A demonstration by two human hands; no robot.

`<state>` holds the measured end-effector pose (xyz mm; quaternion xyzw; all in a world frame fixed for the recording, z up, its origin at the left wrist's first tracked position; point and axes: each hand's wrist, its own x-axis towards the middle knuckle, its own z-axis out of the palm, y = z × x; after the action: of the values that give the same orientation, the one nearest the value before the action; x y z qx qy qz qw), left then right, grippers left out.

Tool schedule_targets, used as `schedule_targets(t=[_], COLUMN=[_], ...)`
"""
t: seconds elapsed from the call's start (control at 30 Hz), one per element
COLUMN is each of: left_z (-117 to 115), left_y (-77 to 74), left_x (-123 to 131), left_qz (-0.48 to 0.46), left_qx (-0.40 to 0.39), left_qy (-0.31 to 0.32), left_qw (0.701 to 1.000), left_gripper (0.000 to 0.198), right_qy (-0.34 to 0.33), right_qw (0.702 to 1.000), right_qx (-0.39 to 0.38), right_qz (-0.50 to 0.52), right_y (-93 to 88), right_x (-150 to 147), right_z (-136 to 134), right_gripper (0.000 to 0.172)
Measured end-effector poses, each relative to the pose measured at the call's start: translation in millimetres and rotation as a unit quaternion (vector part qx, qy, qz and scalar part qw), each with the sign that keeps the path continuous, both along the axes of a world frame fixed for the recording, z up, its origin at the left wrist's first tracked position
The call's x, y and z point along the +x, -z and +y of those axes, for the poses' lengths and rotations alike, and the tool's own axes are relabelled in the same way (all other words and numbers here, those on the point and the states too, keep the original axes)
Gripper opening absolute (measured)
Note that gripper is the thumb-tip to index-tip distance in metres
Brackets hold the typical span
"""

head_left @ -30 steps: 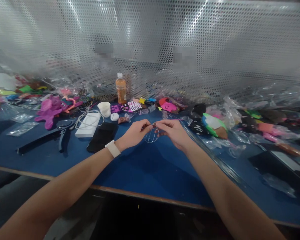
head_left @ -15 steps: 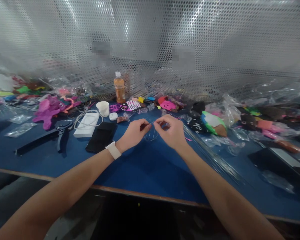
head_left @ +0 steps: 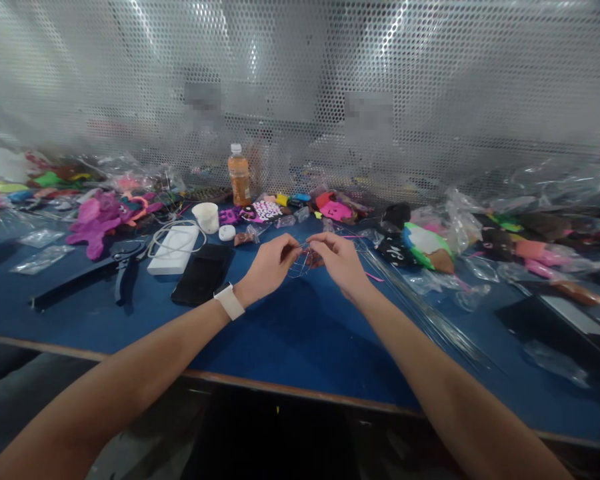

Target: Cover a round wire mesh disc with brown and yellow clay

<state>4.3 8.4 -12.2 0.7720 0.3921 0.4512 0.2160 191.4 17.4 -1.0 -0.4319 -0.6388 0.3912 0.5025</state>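
Both grips are narrow: the left hand (head_left: 269, 265) and the right hand (head_left: 341, 261) each pinch the wire ring (head_left: 303, 264) between thumb and forefinger, one on each side. The ring is held just above the blue desk (head_left: 290, 333), near its middle, between the two sets of fingertips.

Half a second ago the right hand sat a little higher and the ring hung below the fingers; now the hands are level and closer together, and the ring lies between them. A second ago the ring faced the camera as a full circle with crossing lines; now it is turned and looks flatter and partly hidden by the fingers.

No writing can be read. The label on the orange bottle (head_left: 239, 175) is too small to make out, and the white marks on a black piece (head_left: 393, 253) are blurred.

The ring is thin, pale and see-through, with fine lines across it. A white band (head_left: 229, 301) sits on the left wrist. A black phone (head_left: 203, 273) and a white box (head_left: 174, 248) lie to the left of the hands.
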Motion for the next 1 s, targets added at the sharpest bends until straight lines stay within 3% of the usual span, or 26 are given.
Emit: schedule_targets(t=[0.33, 0.47, 0.8, 1.0], left_z=[3.3, 1.2, -1.0, 4.2], left_y=[1.5, 0.6, -8.9, -6.8], left_x=[-3.2, -3.6, -7.6, -11.4], left_qz=[-0.020, -0.044, -0.059, -0.077], left_qx=[-0.007, 0.000, 0.027, -0.006], left_qy=[0.010, 0.014, 0.034, 0.071], left_qw=[1.000, 0.999, 0.997, 0.994], left_gripper=[0.006, 0.026, 0.010, 0.011], right_qy=[-0.043, -0.073, -0.206, -0.235], right_qw=[0.996, 0.989, 0.950, 0.941], right_qx=[-0.050, -0.088, -0.203, -0.211], right_qz=[0.067, 0.096, 0.123, 0.122], right_y=[-6.2, -6.6, -19.7, -21.6], right_x=[-1.7, 0.6, 19.8, 22.1], right_z=[-5.3, -3.9, -2.8, -4.1], right_gripper=[0.016, 0.018, 0.027, 0.022])
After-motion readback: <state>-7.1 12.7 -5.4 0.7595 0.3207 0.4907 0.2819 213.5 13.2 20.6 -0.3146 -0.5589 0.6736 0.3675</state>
